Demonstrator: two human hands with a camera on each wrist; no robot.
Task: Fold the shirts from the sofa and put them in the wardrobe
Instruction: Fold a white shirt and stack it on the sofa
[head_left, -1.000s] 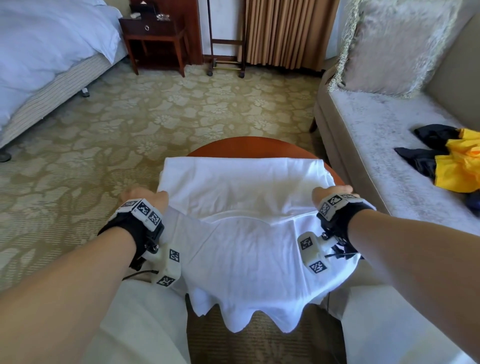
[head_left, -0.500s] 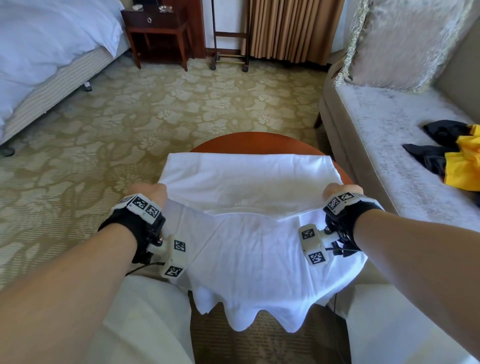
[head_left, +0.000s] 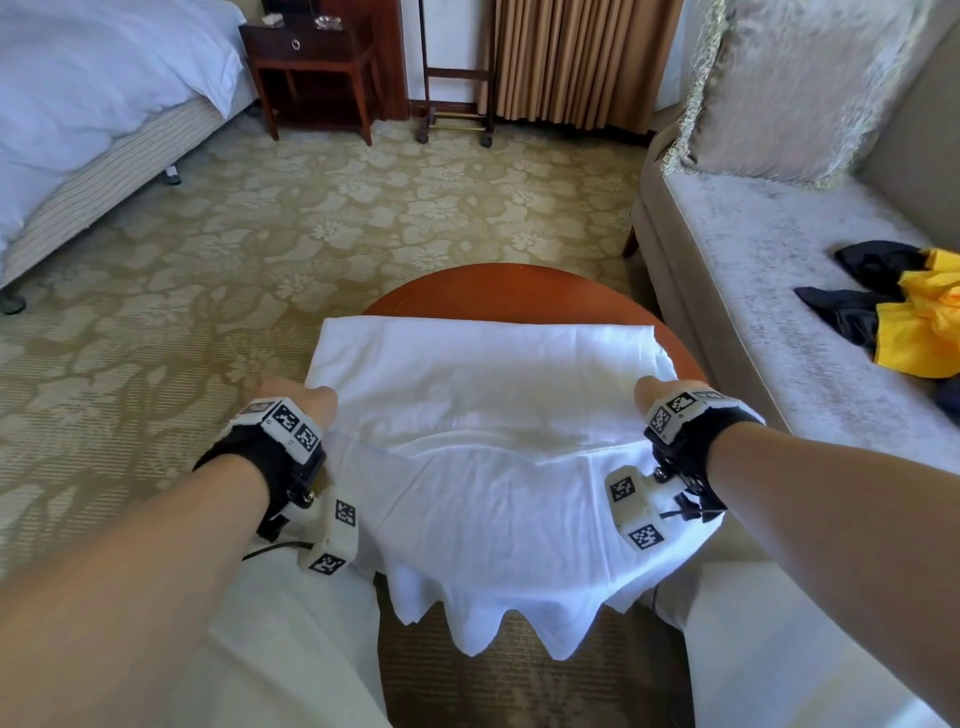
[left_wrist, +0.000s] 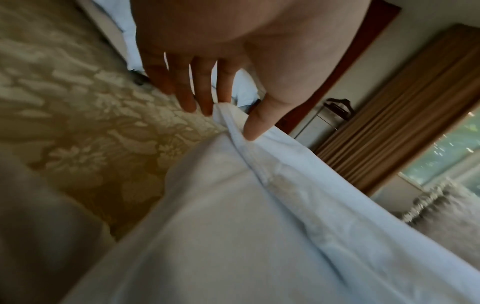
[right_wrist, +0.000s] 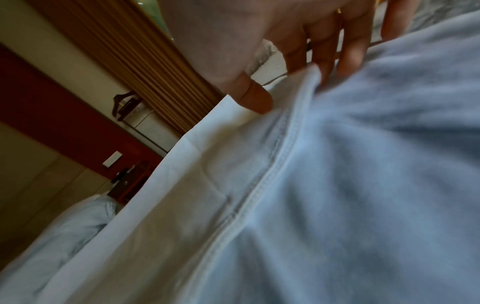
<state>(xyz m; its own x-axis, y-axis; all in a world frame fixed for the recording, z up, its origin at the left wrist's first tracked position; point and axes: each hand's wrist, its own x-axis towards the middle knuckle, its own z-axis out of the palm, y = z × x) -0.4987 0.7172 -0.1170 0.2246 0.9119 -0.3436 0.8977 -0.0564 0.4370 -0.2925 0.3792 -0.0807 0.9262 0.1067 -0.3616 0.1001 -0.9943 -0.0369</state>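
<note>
A white shirt (head_left: 488, 415) lies partly folded on a round wooden table (head_left: 519, 288), with its near end hanging over the front edge. My left hand (head_left: 298, 397) pinches the shirt's left edge (left_wrist: 233, 123) between thumb and fingers. My right hand (head_left: 657, 389) pinches the right edge (right_wrist: 298, 96) the same way. Both hands hold a lifted layer above the lower fabric. A yellow garment (head_left: 924, 327) and a dark garment (head_left: 852, 306) lie on the sofa (head_left: 769, 291) at the right.
A bed (head_left: 88, 130) stands at the far left and a dark wooden nightstand (head_left: 311, 67) behind it. A wheeled valet stand (head_left: 452, 78) and brown curtains (head_left: 571, 57) are at the back. A large cushion (head_left: 789, 88) leans on the sofa. Patterned carpet (head_left: 311, 234) covers the floor.
Both hands have carried the pinched shirt layer slightly forward over the table. The head view has tilted down a little.
</note>
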